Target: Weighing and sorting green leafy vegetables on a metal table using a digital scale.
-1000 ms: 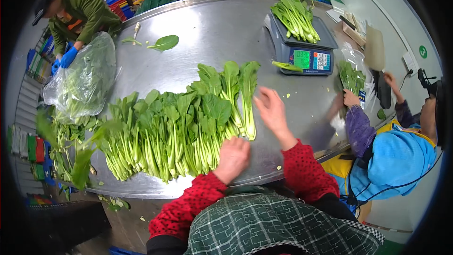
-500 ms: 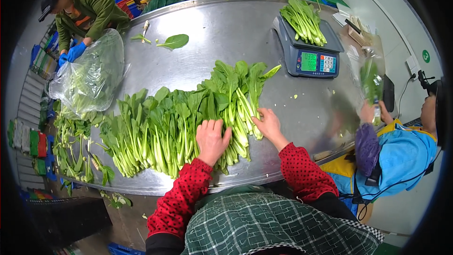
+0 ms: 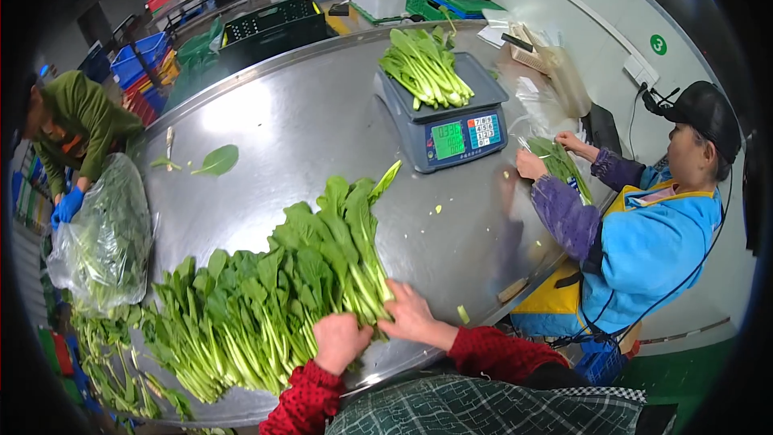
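Note:
A long row of choy sum (image 3: pixel 241 326), leaves pointing away and pale stems toward me, lies along the near side of the metal table (image 3: pixel 282 121). At the row's right end my left hand (image 3: pixel 341 342) is closed on the stem ends, its fingertips hidden among them. My right hand (image 3: pixel 412 312) closes on the same end bunch from the right, fingers against its stems. Beyond my hands stands a digital scale (image 3: pixel 423 145) with its display lit. Another bunch of choy sum (image 3: pixel 428 72) lies on its pan.
At right, a person in a blue vest (image 3: pixel 652 250) handles greens in a clear bag (image 3: pixel 560 165). At far left, a person with blue gloves (image 3: pixel 68 205) holds a large plastic bag (image 3: pixel 113 234) of greens. A loose leaf (image 3: pixel 217 160) lies near the back; crates (image 3: pixel 270 32) stand behind the table.
My view has swung right. My hands have come closer together around the row's right-end bunch. The person at right has lowered the bagged greens toward the table.

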Demonstrator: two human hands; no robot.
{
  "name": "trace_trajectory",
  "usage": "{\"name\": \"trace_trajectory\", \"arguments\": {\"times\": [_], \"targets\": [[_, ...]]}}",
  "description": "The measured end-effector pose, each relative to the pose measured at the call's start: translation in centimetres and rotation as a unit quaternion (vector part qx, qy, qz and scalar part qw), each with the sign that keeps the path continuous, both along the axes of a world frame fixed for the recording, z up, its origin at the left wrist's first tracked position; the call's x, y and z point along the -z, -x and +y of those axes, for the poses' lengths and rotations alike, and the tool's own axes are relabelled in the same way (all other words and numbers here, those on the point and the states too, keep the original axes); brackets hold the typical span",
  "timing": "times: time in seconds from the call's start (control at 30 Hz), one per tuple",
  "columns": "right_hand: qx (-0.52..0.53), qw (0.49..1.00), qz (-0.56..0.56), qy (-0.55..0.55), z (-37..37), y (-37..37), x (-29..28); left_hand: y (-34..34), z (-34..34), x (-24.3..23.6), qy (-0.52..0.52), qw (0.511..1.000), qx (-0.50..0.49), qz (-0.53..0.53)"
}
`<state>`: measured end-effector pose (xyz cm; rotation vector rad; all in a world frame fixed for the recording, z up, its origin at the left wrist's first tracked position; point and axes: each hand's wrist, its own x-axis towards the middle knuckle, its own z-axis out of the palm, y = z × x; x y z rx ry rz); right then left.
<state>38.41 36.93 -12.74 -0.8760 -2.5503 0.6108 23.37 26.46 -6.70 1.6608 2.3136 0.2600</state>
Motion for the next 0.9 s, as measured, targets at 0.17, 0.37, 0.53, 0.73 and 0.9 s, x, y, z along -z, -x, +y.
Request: {"name": "trace_trajectory", "arguments": {"times": [0.17,0.37,0.53,0.73,0.9], "targets": [[-0.002,0.961,0.038,0.273,10.5,-1.1,-2.9,1.4,7.9,-3.3,-0.007,0.983,0.027,-0.182],[0.214,0.945,0.240,0.055,31.7,0.8,-9.0,4.1,25.5,-4.5,-0.257,0.920,-0.065,-0.288],[0.320,0.943,0.087,0.033,45.6,-0.2,-10.3,3.8,40.8,-4.9,-0.258,0.915,-0.085,-0.300],[0.292,0.946,-0.044,0.134,51.2,3.2,-9.6,1.9,49.8,-2.7,-0.172,0.947,-0.135,-0.235],[0.081,0.800,0.250,0.540,47.5,9.1,-9.2,5.1,51.9,0.8,-0.268,0.749,-0.224,-0.563]]}}
